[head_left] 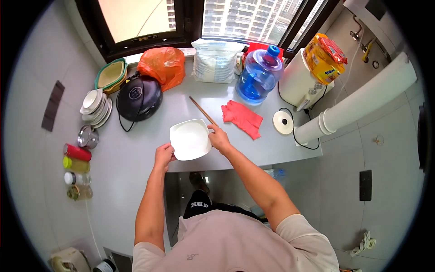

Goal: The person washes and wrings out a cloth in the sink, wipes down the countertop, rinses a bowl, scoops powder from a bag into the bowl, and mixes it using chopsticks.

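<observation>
A white square plate point(190, 139) is held level between both hands, over the front edge of the grey counter. My left hand point(164, 157) grips its lower left corner, with the fingertips partly under the rim. On the right side, my right hand point(218, 137) pinches the opposite edge, thumb over the rim. Just beyond the plate, a pair of brown chopsticks point(201, 109) lies slantwise on the counter, the near end close to my right hand. A red cloth point(243, 119) is spread to the right of the chopsticks.
On the left stand a black electric pan point(139, 97), stacked dishes point(96, 108) and several jars point(78, 165). An orange bag point(162, 68), a white sack point(215, 61) and a blue water jug point(259, 77) line the window. A white lid point(283, 122) lies near the pipe point(358, 102).
</observation>
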A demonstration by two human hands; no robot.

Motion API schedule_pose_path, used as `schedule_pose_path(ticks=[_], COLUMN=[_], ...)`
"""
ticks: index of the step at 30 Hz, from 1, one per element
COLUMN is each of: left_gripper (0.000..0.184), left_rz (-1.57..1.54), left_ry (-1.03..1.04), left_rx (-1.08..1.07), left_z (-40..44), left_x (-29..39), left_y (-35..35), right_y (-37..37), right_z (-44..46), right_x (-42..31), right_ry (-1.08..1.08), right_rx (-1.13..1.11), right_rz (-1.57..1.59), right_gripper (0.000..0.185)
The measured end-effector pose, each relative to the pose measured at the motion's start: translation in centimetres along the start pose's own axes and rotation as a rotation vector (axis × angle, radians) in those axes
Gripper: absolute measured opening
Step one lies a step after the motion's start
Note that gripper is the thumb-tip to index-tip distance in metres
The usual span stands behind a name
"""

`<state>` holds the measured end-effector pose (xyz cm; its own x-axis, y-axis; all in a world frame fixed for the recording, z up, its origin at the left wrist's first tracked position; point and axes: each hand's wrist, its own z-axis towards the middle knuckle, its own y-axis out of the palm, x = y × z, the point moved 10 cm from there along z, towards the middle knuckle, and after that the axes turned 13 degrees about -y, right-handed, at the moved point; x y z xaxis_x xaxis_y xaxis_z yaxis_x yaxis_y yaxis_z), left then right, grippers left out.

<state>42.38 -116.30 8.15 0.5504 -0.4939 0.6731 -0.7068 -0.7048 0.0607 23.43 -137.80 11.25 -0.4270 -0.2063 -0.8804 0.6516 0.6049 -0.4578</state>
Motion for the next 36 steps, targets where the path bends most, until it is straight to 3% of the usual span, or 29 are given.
schedule_pose_path(ticks=[6,12,19,22,24,25,29,34,36], left_gripper=[0.027,0.027,0.027,0.026,0.026,0.026,0.027,0.031,0.033], left_rz=[0.13,0.259,0.11,0.276,0.753,0.754,0.564,0.56,0.555], left_ry=[-0.047,-0.06,-0.088,-0.124,0.481,0.498,0.703,0.884,0.858], left_rx=[-0.023,-0.02,-0.01,0.076,0.534,0.54,0.272,0.223,0.201], left_z=[8.8,13.7,16.0,17.2,16.3,15.3,13.8,12.6,14.0], left_x=[3.5,5.2,5.9,7.2,14.4,17.5,29.1,39.5,42.1], left_y=[1.5,1.7,1.4,1.0,1.0,2.2,9.4,17.8,19.8], right_y=[0.8,3.2,2.0,0.4,-3.3,-4.9,-12.4,-20.0,-21.4], right_z=[6.3,10.7,11.4,13.0,14.4,16.5,22.7,29.2,31.7], right_x=[3.8,9.4,5.8,4.6,1.1,-0.3,-6.4,-14.1,-15.4], right_ry=[0.102,0.049,0.091,0.056,0.0,-0.161,-0.317,-0.552,-0.598], right_rx=[0.03,0.117,0.066,0.036,0.107,0.163,0.28,0.406,0.406], right_rz=[0.065,0.168,0.158,0.039,-0.128,-0.102,-0.131,-0.284,-0.342], right_gripper=[0.048,0.046,0.042,0.041,0.039,0.034,0.03,0.032,0.033])
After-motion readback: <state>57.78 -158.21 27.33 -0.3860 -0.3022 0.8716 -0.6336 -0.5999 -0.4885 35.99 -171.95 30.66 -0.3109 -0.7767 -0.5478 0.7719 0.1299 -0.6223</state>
